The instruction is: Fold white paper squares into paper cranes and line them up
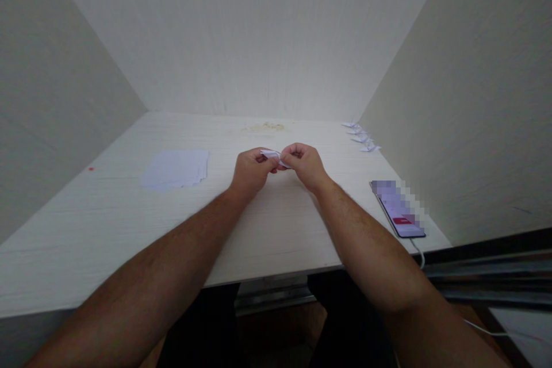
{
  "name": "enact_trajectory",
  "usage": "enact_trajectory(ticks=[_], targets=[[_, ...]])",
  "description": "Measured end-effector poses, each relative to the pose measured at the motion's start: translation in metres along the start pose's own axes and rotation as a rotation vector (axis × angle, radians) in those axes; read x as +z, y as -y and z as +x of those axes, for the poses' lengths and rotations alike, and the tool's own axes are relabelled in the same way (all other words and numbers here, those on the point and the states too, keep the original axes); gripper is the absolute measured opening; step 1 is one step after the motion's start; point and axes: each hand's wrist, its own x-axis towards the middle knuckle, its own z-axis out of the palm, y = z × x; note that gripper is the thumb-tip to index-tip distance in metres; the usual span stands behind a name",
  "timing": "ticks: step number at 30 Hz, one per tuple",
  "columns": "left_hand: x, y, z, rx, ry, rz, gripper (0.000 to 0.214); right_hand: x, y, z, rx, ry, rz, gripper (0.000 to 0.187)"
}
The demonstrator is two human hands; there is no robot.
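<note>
Toward the left edge of the bench [259, 236], loose white sheets [175, 169] lie in an overlapping pile, likely kept within reach yet clear of the forearms. Near the middle, the left hand [252, 172] pinches one end of a small folded paper [269, 154], probably to steady it. The right hand's [304, 165] grip closes on the other end, thumb and fingertips together, seemingly for fine control. Folded paper pieces [364, 141] line the far right corner, apparently out of the way; a phone [394, 207] lies by the right edge, perhaps for easy viewing.
</note>
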Motion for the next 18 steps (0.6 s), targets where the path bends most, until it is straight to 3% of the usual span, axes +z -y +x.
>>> enact_trajectory(ticks=[11, 18], targets=[[0.0027, -0.0009, -0.0015, -0.026, -0.038, -0.058, 0.017, 0.0018, -0.0080, 0.0030, -0.084, -0.038, -0.181, 0.019], [0.0035, 0.0016, 0.0016, -0.020, -0.093, -0.023, 0.012, 0.0000, -0.0050, 0.0013, -0.200, -0.094, -0.475, 0.017]])
